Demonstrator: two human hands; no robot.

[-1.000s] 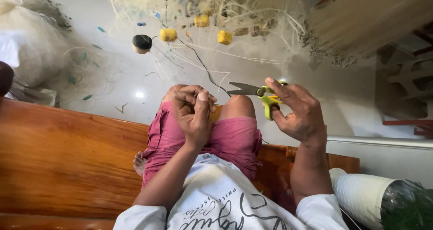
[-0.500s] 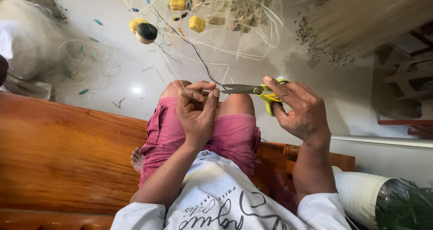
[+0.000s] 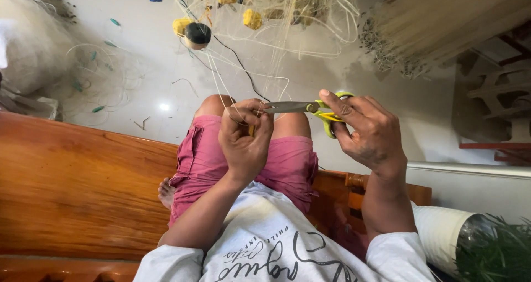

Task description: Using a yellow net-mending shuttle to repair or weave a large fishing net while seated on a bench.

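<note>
- fingers (image 3: 250,120) of the left hand (image 3: 245,143) were curled together, pinching thin pale net strands (image 3: 221,88) above the knees.
- right hand (image 3: 368,132) held a pair of scissors (image 3: 301,107); its fingers were hooked through the yellow-green handles (image 3: 327,116), index finger laid along the top.
- scissor blades (image 3: 285,107) were grey, lying nearly level and pressed together, tip pointing at the left hand's fingertips, touching or just beside the pinched strands; which of the two could not be told.
- fishing net (image 3: 287,16) hung in pale tangled loops beyond the hands, its strands running down to the left hand.
- yellow floats (image 3: 253,19) sat in the net; a dark round float (image 3: 197,33) lay just beside another yellow one.
- dark cord (image 3: 243,71) ran from the floats toward the hands.
- person wore pink shorts (image 3: 204,160) and a white printed shirt (image 3: 276,249), seated on a wooden bench (image 3: 77,193).
- pale tiled floor (image 3: 149,83) lay beneath, with loose net and small green pieces (image 3: 97,109) scattered on it.
- white net bundle (image 3: 33,44) lay well apart from the hands, on the left hand's side.
</note>
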